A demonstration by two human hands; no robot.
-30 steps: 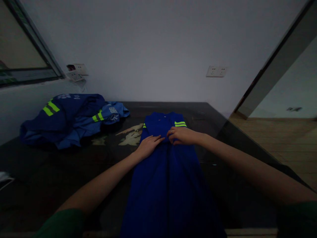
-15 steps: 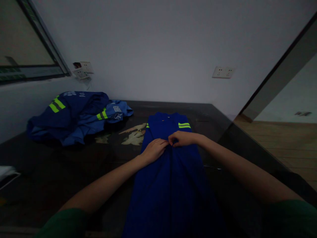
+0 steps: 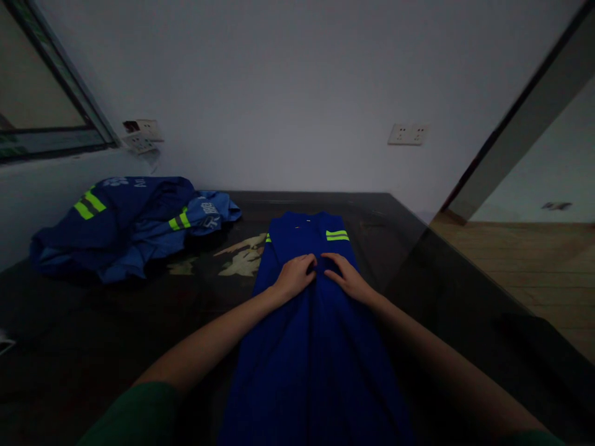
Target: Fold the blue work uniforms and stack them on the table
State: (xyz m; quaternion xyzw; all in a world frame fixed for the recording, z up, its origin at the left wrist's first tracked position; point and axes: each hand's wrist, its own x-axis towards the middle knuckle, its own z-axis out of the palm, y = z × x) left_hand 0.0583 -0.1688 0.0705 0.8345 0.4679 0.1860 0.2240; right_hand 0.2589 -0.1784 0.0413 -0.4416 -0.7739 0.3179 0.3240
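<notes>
Centrally, a long royal-blue cloth garment with lime-yellow bands (image 3: 310,356) is laid on a dark, glossy tabletop (image 3: 93,328). At its upper front, the bare left hand (image 3: 296,274) is curled; whether cloth is gripped cannot be told. Just beside, the bare right hand (image 3: 349,281) is held with digits parted. Leftward, crumpled blue cloth (image 3: 139,232) is heaped.
</notes>
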